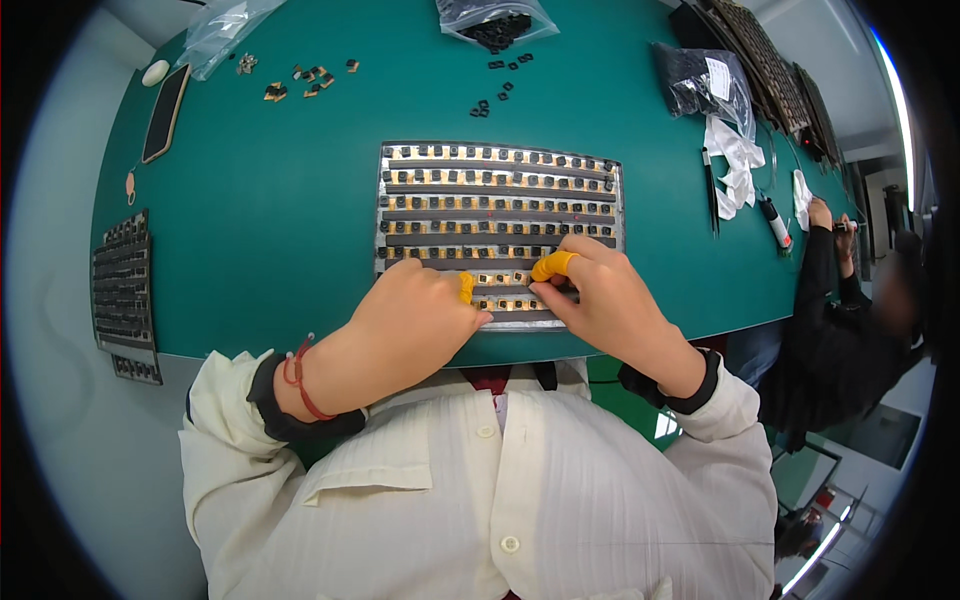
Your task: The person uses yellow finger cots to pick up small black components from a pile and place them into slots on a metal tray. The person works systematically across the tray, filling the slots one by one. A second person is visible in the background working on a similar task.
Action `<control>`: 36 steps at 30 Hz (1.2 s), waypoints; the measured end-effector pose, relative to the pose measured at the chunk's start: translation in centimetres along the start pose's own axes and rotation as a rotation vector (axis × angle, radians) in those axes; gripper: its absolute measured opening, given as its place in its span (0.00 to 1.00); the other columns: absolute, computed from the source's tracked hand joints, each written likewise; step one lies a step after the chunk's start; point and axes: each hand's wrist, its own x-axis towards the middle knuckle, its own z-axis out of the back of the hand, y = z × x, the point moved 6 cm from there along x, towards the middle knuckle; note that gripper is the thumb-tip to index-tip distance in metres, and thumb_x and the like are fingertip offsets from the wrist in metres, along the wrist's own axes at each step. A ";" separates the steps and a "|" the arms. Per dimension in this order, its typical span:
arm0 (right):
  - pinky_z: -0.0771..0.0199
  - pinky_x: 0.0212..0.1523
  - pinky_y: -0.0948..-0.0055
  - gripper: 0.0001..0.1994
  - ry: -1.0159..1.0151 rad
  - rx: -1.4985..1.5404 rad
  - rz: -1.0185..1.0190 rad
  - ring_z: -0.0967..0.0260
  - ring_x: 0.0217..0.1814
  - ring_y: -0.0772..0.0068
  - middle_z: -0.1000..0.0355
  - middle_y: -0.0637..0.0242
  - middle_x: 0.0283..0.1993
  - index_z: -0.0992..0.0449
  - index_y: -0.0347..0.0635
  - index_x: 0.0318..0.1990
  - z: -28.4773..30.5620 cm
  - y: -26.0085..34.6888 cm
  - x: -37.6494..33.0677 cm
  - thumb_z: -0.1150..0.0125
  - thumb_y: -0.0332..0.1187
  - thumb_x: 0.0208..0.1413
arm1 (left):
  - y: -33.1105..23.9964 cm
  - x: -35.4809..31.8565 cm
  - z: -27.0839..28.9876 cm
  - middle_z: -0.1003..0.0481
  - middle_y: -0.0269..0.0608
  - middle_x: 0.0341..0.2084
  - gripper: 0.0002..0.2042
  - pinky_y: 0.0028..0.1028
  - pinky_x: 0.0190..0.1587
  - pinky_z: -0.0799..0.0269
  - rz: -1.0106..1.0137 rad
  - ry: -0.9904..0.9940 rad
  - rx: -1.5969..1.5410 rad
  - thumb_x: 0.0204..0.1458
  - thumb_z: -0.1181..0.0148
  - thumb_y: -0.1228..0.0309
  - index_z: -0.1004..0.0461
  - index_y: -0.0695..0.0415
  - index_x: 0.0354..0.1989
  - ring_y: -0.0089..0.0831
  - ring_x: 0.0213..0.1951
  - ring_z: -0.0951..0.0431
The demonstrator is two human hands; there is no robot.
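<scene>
A metal tray (500, 150) lies flat on the green table (270, 220), just in front of the person, its rows filled with small black parts on tan pads. Both hands rest on the tray's near rows. The left hand (410, 315) is curled, knuckles up, with a yellow finger cover (466, 287) on one fingertip pressed to the tray; whether it pinches a part cannot be told. The right hand (605, 300) is also bent over the near rows, its own yellow cover (553, 265) on the forefinger touching a row; what it grips, if anything, is hidden. Loose black parts (500, 85) lie scattered farther up the table, below a clear bag (495, 20) holding more. A dark phone (165, 112) sits at the far left, and a black tray (122, 295) hangs over the left edge. On the right, another person's sleeve (830, 270) reaches onto the table near white cloths (735, 160).
</scene>
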 end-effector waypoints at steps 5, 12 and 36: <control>0.27 0.26 0.62 0.08 -0.036 -0.114 0.062 0.29 0.26 0.57 0.32 0.60 0.25 0.20 0.35 0.29 -0.5 0.6 -0.7 0.34 0.32 0.53 | 0.9 1.1 0.5 0.26 0.48 0.17 0.18 0.39 0.28 0.28 0.002 0.140 -0.090 0.55 0.39 0.61 0.23 0.64 0.20 0.45 0.20 0.25; 0.35 0.21 0.57 0.19 0.167 -0.177 -0.028 0.35 0.15 0.50 0.34 0.54 0.14 0.24 0.33 0.17 -1.6 1.1 -0.5 0.38 0.37 0.56 | 7.4 4.7 4.7 0.22 0.51 0.21 0.14 0.33 0.31 0.24 0.195 0.066 -0.380 0.51 0.34 0.67 0.22 0.69 0.29 0.40 0.24 0.20; 0.22 0.41 0.63 0.14 0.039 0.005 -0.125 0.21 0.37 0.51 0.21 0.47 0.33 0.19 0.30 0.35 1.8 -4.3 17.6 0.27 0.33 0.46 | 13.9 8.5 4.2 0.22 0.56 0.26 0.07 0.41 0.35 0.23 0.412 -0.237 -0.098 0.47 0.36 0.73 0.21 0.66 0.29 0.51 0.31 0.20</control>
